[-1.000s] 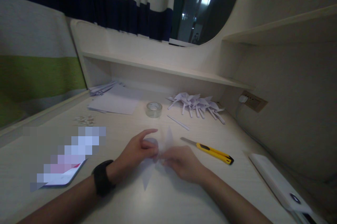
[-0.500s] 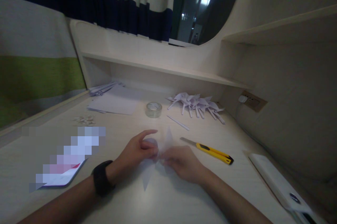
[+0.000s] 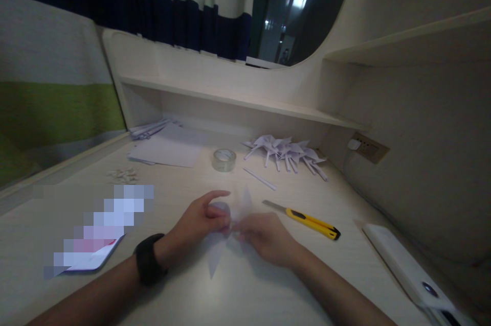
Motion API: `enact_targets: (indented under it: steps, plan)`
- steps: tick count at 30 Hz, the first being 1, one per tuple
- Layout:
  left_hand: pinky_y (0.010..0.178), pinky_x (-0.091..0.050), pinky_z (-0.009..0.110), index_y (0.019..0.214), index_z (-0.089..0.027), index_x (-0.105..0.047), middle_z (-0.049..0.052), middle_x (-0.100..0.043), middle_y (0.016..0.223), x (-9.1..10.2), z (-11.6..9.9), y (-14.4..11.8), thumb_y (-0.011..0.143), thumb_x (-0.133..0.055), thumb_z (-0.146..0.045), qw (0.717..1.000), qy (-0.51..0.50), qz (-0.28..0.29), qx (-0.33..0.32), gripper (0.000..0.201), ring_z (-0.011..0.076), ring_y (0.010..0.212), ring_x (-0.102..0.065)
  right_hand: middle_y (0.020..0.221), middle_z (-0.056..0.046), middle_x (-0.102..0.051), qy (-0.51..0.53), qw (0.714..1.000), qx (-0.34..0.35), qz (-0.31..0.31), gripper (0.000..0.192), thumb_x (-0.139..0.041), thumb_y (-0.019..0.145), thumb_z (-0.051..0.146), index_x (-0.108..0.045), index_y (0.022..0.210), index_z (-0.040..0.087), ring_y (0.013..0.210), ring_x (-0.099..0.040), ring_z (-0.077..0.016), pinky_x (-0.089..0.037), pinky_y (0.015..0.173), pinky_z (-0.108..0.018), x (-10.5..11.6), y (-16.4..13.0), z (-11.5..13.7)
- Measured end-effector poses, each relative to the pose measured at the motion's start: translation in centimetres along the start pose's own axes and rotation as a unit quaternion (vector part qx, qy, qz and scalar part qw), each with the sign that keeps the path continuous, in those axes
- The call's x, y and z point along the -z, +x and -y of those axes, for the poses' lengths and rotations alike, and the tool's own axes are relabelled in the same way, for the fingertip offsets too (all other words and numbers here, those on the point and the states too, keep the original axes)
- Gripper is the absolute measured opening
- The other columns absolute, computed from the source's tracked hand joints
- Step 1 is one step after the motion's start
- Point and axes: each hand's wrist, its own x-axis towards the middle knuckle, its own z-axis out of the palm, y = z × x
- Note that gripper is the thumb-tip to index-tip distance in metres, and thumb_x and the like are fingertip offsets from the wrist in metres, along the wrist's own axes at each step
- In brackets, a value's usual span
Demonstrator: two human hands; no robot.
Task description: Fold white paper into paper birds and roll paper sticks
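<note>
Between my two hands is a white paper pinwheel (image 3: 213,258), blurred and partly hidden. One pointed blade sticks out toward me and another rises away from me. My left hand (image 3: 207,216), with a black band on its wrist, pinches the pinwheel near its middle, its index finger reaching forward. From the other side, the closed fingertips of my right hand (image 3: 266,236) grip it at the centre; any small part there is hidden. A yellow utility knife (image 3: 312,223), blade out, lies to the right of my right hand.
Farther back are a clear tape roll (image 3: 224,160), a rolled paper stick (image 3: 260,178), and several finished pinwheels (image 3: 286,151). Paper sheets (image 3: 169,147) lie at the back left, near small pale bits (image 3: 123,176). A phone (image 3: 92,259) lies left; a white device (image 3: 399,262) stands right.
Hardly anything differs. Both hands stay in the same place on the pinwheel, whose blades still look blurred.
</note>
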Motion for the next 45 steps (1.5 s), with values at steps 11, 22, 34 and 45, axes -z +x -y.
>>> enact_targets:
  steps: [11, 22, 34, 45]
  plan:
    - [0.062, -0.047, 0.030, 0.121, -0.012, -0.046, 0.002, -0.070, 0.065, 0.00, 0.17, 0.02, 0.065, -0.076, -0.031, 1.000, 0.000, 0.005, 0.001, 0.067, 0.0199, 0.063, -0.067, 0.088, -0.003, -0.074, 0.013, 1.000, -0.004, -0.007, 0.019, -0.056, 0.087, 0.020, -0.071, 0.097, 0.022, 0.077, -0.068, -0.0143, -0.049, 0.071, -0.023, 0.25, 0.13, 0.10]
    - [0.062, -0.048, 0.030, 0.114, -0.012, -0.051, 0.003, -0.071, 0.064, -0.08, 0.16, -0.03, 0.066, -0.073, -0.026, 0.999, 0.041, 0.009, -0.015, 0.054, 0.0204, 0.062, -0.067, 0.087, -0.003, -0.074, 0.019, 1.000, -0.006, 0.000, 0.019, -0.058, 0.084, 0.016, -0.072, 0.096, 0.021, 0.075, -0.068, -0.0144, -0.049, 0.070, -0.022, 0.08, 0.04, -0.22]
    - [0.060, -0.049, 0.030, 0.105, -0.013, -0.055, 0.003, -0.072, 0.065, -0.42, 0.09, -0.17, 0.069, -0.070, -0.022, 0.996, 0.083, -0.007, -0.039, 0.040, 0.0197, 0.062, -0.068, 0.085, -0.004, -0.075, 0.028, 0.999, -0.008, -0.021, 0.016, -0.061, 0.083, 0.017, -0.073, 0.092, 0.020, 0.076, -0.070, -0.0154, -0.051, 0.070, -0.022, -0.14, 0.19, 0.01]
    - [0.064, -0.051, 0.029, 0.098, -0.016, -0.058, -0.002, -0.071, 0.068, -0.68, 0.41, 0.05, 0.069, -0.066, -0.020, 0.988, 0.118, -0.061, -0.082, 0.031, 0.0164, 0.063, -0.067, 0.089, -0.002, -0.075, -0.001, 1.000, 0.002, -0.029, 0.019, -0.058, 0.084, 0.017, -0.071, 0.095, 0.023, 0.080, -0.069, -0.0147, -0.049, 0.073, -0.023, -0.09, 0.23, -0.32]
